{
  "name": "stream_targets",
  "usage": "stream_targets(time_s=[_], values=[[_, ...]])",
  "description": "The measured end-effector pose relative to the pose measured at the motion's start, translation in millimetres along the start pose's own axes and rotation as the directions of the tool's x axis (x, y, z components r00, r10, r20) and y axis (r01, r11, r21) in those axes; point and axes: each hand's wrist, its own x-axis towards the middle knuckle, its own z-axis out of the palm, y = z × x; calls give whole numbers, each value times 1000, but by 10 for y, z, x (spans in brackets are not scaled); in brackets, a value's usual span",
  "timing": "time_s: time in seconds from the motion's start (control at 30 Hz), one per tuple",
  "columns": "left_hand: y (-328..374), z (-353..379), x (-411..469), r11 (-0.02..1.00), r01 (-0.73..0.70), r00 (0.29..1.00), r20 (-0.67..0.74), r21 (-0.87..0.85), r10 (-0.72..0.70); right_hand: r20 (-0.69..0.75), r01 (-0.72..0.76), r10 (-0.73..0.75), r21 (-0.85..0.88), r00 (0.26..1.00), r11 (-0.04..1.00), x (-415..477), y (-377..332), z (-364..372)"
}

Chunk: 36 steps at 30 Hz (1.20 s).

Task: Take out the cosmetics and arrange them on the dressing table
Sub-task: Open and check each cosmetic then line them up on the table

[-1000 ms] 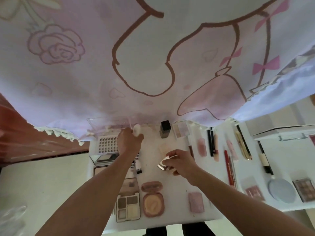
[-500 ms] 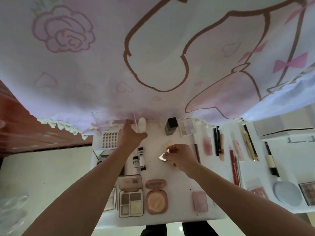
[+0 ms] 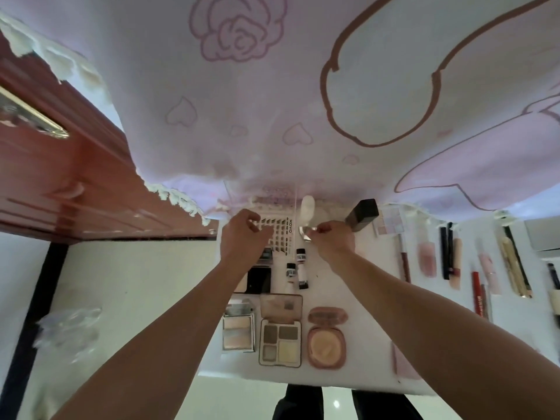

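Many cosmetics already lie arranged near and right of the right hand, which pinches a small shiny piece not yet placed (left hand loosely curled, empty).

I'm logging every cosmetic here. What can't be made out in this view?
Head view:
The shiny item pinched by the right hand: fingers cover most; kind unclear.
The clear box at the back: contents blurred, curtain overhangs.
A dark tube at right edge: cut off by the frame.

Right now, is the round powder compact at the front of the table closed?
No, the round powder compact lies open, its lid folded back and the peach powder pan showing.
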Motion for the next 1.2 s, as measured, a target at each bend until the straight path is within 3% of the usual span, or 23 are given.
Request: stream_targets(time_s=[0.27,0.4,0.57,0.67,0.73,0.83,1.0,1.1,1.2], values=[[-55,-39,-28,999,-19,1000,10,-38,19,-5,-14,14,-49,1000,999,14,-11,106],[32,-48,-70,998,-50,998,29,-31,51,21,92,-90,-125,996,988,-174,80,-112],[223,35,-150,994,-104,993,51,-32,106,-85,108,-126,-195,988,975,-375,307,-646],[300,122,-207,992,-125,989,76,-14,125,-202,64,-89,-127,975,990,-333,310,-879],[316,168,-240,990,-141,986,86,-3,141,-224,110,-133,-113,965,988,-276,241,-943],[308,203,-290,989,-149,984,99,-1,148,-200,184,-219,-180,955,966,-179,79,-940],[244,222,-365,988,-152,982,115,33,148,-152,173,-245,-378,957,909,-92,-29,-894],[243,214,-418,975,-199,975,119,96,187,-141,157,-212,-324,967,933,-80,-12,-972],[317,179,-490,942,-282,954,154,183,256,-104,130,-139,-94,985,987,-163,-10,-1136]])
